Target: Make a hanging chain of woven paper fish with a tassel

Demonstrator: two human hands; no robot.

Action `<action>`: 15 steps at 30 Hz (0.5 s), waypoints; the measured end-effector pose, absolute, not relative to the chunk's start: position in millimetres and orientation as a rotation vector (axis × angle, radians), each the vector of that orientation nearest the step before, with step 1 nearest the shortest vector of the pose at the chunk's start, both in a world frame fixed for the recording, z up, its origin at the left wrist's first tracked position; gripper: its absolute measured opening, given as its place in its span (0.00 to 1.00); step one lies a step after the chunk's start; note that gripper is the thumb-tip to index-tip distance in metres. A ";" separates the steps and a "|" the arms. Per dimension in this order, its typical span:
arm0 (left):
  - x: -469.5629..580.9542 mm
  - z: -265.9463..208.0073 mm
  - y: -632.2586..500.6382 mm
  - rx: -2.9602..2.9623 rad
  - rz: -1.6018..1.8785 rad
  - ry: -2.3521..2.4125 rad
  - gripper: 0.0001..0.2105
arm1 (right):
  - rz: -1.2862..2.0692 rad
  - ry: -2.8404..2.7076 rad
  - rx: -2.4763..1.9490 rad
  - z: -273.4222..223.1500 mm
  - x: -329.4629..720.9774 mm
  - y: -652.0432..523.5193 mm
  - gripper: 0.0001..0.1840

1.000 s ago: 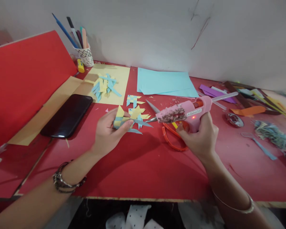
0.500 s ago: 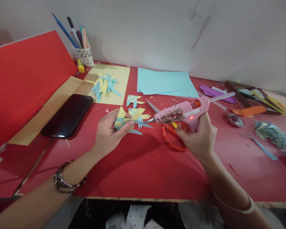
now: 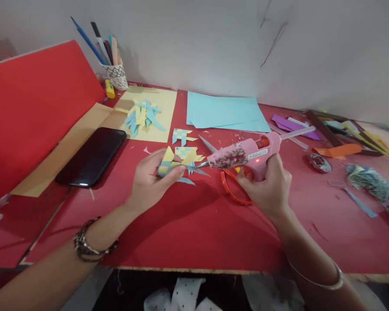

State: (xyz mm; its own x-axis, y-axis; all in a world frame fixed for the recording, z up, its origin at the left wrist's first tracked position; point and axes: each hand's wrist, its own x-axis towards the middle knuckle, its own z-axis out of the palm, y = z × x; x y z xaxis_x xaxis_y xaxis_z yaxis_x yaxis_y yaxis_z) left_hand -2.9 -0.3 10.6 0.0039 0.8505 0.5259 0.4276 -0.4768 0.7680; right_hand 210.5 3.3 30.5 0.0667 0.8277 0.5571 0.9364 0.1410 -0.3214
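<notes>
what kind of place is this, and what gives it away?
Probably a craft table, at home or in a small studio; the frame can't settle which. Signs: a pink glue gun in the right hand, orange-handled scissors, and blue paper by the wall.

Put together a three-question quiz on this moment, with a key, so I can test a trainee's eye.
1. Multiple choice: what does the right hand hold?
A) the black rectangular phone
B) the pink plastic glue gun
C) the orange paper strip

2. True or false: in the picture, the stacked light-blue paper sheets lie to the right of the flat pale-yellow paper sheet.

3. Fill in: the glue gun's silver metal nozzle points toward a small woven blue-and-yellow paper piece held in the ____ hand.

Key: 1. B; 2. true; 3. left (the left hand).
</notes>
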 end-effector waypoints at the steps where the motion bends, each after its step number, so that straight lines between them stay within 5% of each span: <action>1: -2.9 10.7 -0.4 1.897 1.463 1.320 0.03 | -0.212 -1.768 -1.701 30.6 210.1 3.2 0.15; 15: -1.6 10.4 -2.0 1.896 1.429 1.312 0.04 | -0.223 -1.745 -1.716 26.8 207.6 1.7 0.12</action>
State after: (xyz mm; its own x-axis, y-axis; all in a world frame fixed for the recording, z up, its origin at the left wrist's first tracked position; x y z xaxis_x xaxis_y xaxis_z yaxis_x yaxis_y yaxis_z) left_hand -1.6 -2.0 10.4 0.0234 0.8647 0.5017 0.4262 -0.4626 0.7774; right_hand 207.6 1.7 26.8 0.0907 0.8227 0.5611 0.9374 0.1198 -0.3271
